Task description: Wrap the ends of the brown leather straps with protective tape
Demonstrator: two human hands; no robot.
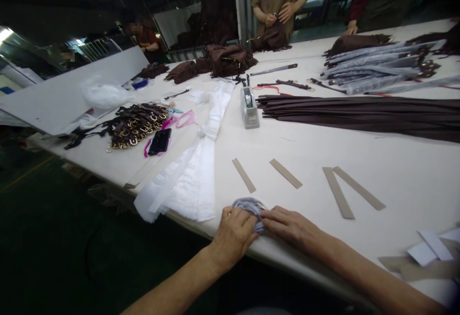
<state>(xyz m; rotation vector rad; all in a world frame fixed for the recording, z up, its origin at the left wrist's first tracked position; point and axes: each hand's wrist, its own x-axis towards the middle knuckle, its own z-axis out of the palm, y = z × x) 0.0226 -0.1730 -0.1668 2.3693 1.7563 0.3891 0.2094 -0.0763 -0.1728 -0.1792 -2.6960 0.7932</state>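
Observation:
A coiled strap in greyish clear plastic wrap (249, 203) rests at the near edge of the white table, forming a small round bundle. My left hand (235, 233) is closed on its left side, the fingers curled over the coil. From the right, my right hand (289, 226) presses its fingers together against the coil's other side. The fingers hide part of the bundle. Beyond the hands lie flat beige strips, among them a short strip (244, 175) and another strip (286, 173).
Left of my hands lie white plastic bags (187, 176), a phone (160, 141) and a heap of buckled straps (138, 123). A tape dispenser (249, 109) stands ahead, beside long dark straps (359, 114). Wrapped straps (373, 66) are piled behind. Co-workers stand across the table.

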